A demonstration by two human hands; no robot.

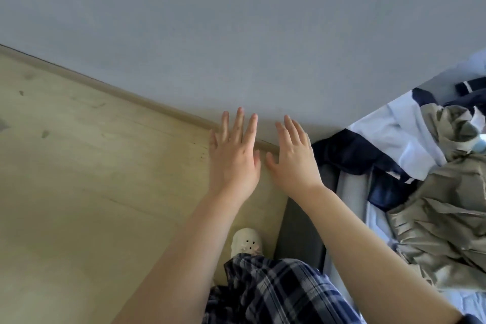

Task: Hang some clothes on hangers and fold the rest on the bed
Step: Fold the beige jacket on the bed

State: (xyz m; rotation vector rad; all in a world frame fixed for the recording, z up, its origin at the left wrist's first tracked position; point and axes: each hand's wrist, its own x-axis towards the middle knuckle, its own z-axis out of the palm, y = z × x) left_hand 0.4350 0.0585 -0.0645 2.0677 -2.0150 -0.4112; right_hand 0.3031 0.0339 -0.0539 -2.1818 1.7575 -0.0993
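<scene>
My left hand [234, 155] and my right hand [293, 158] are stretched out side by side in front of me, backs up, fingers straight, holding nothing. They hover over the wooden floor [79, 166] near the skirting board. A heap of clothes lies on the bed [349, 192] at the right: an olive-beige crumpled garment [441, 213], a navy and white garment [389, 147] and further dark pieces behind. Both hands are left of the heap and apart from it. No hangers are in view.
A grey-blue wall [236, 21] fills the upper half, meeting the floor along a skirting board [105, 87]. My plaid trouser leg [276, 292] and a white clog [246, 242] stand beside the dark bed frame [297, 231].
</scene>
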